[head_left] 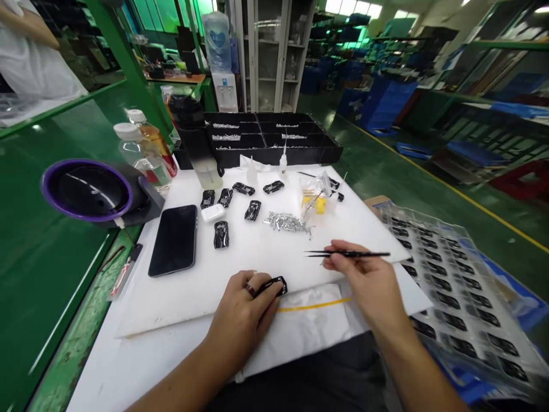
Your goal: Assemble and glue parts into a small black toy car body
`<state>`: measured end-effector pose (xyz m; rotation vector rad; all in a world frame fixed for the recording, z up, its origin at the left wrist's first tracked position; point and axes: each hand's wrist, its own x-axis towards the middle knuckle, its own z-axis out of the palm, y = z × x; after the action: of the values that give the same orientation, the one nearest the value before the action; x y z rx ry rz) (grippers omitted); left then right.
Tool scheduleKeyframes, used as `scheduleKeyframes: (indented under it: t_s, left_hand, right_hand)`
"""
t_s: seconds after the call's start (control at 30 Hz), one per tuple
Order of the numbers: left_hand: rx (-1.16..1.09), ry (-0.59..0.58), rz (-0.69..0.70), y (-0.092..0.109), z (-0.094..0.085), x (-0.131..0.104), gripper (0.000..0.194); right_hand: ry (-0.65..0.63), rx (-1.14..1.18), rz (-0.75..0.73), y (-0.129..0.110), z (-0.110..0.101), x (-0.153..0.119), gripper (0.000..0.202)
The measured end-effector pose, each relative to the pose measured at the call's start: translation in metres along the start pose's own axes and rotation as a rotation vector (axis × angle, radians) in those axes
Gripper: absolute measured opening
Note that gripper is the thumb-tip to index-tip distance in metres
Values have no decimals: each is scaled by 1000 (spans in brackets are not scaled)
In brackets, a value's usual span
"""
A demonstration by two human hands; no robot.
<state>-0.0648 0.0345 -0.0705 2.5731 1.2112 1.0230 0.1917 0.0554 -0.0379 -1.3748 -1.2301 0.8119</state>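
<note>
My left hand (246,309) is closed round a small black car body (279,285) at the front edge of the white foam board (171,303). In my right hand (364,272) are thin black tweezers (349,253), held level with their tips pointing left above the board. Beyond the hands lies a pile of small silvery parts (286,222). Several more black car bodies (221,234) rest on the board behind my left hand. A white cloth (315,326) with a yellow stripe hangs at the board's front edge.
A phone (174,240), a white case (213,213), a dark bottle (197,143) and a purple-rimmed fan (88,190) are at left. A black divided tray (274,154) stands behind. Plastic bags (315,194) lie back right; a tray of car bodies (454,286) sits at right.
</note>
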Motion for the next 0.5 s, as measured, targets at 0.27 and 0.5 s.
scheduleKeyframes:
  t_s: [0.27,0.5]
  left_hand:
    - [2,7,5,3,-2,3,29]
    - [-12,-21,-2,2,0,2,33]
  right_hand:
    - [-1,-51,-78,3,46,-47,20]
    - [-49,-205,-151,8,47,-47,11]
